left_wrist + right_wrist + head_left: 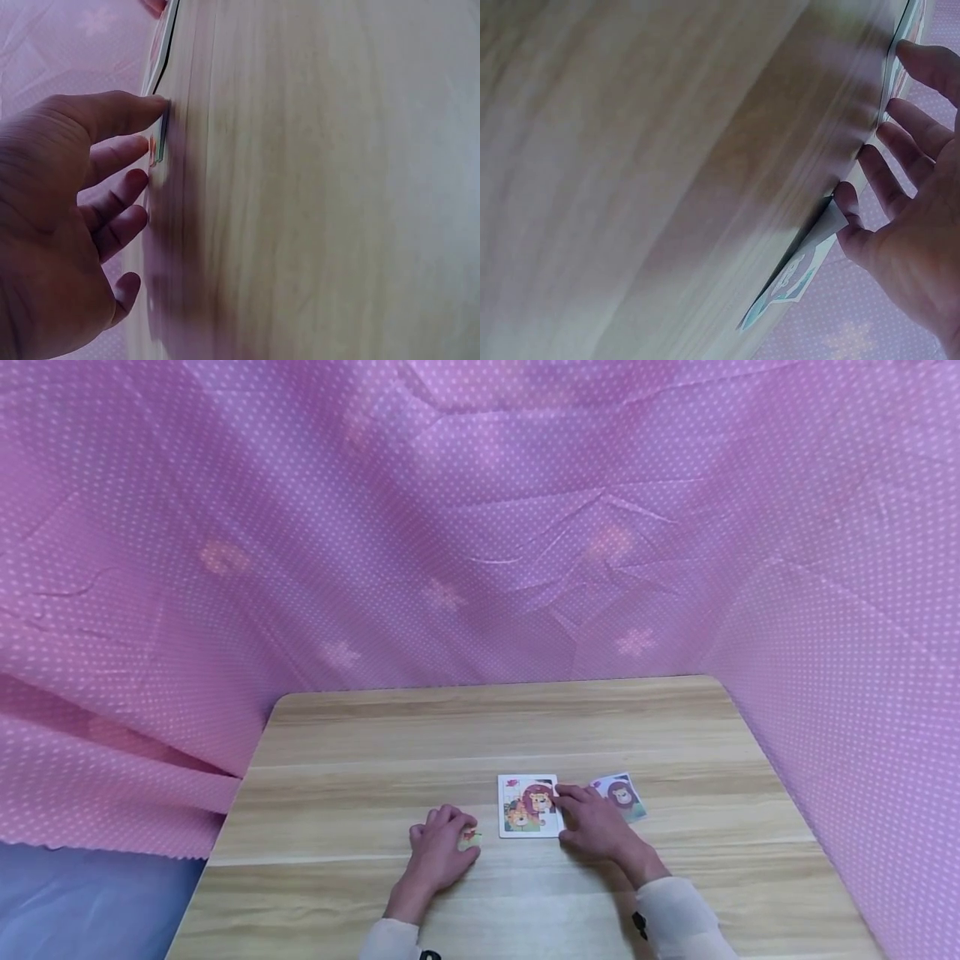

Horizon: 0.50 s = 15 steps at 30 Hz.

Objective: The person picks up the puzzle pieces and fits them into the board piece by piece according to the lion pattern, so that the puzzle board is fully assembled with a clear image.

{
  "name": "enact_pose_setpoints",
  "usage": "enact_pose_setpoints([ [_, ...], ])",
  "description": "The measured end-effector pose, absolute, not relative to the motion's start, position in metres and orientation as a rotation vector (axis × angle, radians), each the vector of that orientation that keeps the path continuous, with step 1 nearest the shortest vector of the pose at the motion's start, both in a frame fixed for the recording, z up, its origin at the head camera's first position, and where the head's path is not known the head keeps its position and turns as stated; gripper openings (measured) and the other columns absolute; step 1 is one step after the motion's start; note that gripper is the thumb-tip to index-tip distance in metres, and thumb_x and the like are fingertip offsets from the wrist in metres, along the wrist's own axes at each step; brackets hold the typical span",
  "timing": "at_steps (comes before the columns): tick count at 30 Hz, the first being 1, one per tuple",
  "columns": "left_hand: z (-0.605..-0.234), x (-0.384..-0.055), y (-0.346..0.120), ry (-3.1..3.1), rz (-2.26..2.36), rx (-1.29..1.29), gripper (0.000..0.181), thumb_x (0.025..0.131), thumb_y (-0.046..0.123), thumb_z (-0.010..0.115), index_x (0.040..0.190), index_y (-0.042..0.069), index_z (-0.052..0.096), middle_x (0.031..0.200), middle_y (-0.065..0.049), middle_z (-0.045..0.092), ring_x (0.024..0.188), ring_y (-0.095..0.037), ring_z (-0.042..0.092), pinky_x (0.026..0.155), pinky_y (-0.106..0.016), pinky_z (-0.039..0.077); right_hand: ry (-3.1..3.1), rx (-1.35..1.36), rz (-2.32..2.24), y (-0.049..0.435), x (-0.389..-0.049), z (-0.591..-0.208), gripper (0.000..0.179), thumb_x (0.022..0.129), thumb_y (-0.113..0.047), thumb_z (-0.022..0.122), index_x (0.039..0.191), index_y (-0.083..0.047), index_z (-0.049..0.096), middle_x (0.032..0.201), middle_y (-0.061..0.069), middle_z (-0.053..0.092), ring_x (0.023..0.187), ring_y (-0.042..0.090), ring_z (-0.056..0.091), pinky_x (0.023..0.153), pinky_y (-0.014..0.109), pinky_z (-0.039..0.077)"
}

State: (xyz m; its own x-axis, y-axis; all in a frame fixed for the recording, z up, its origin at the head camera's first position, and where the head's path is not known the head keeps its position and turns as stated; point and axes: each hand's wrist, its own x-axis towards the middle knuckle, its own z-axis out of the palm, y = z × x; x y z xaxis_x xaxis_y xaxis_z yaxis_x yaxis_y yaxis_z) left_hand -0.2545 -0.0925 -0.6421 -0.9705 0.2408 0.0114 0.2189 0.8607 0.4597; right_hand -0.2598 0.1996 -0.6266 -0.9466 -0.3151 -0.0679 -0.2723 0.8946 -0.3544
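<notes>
A square jigsaw puzzle board (528, 835) with a white border lies on the table, showing a lion and a smaller animal. Bare white shows in its lower right part. To its left, my left hand (437, 852) pinches a small puzzle piece (470, 839) with green and red print between thumb and index finger; the other fingers are loosely bent. The piece is low over the wood in the left wrist view (160, 142). My right hand (596, 822) rests at the board's right edge, thumb near the lower corner, fingertips touching the rim, fingers relaxed.
A paper picture card (624, 795) with a lion lies right of the board, partly under the right hand, one corner lifted in the right wrist view. The wooden table (360, 743) has rounded far corners. Pink dotted curtains (480, 568) hang behind and at both sides.
</notes>
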Motion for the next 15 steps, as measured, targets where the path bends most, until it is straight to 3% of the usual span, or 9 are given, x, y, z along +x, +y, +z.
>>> enact_pose_setpoints([
  [15, -0.6415, -0.2605, -0.0979, 2.955, 0.74, 0.392, 0.035, 0.075, 0.036, 0.078, 0.105, 0.024, 0.066, 0.111, 0.004, 0.053, 0.107, -0.019, 0.046, 0.087, -0.048, 0.031, 2.956, -0.448, -0.532, 0.1968, -0.2633, -0.6292, 0.061, 0.079, -0.034, 0.074, 0.135, -0.017, 0.056, 0.149, 0.002, 0.046, 0.134, 0.03, 0.044, 0.107, 0.053, 0.036],
])
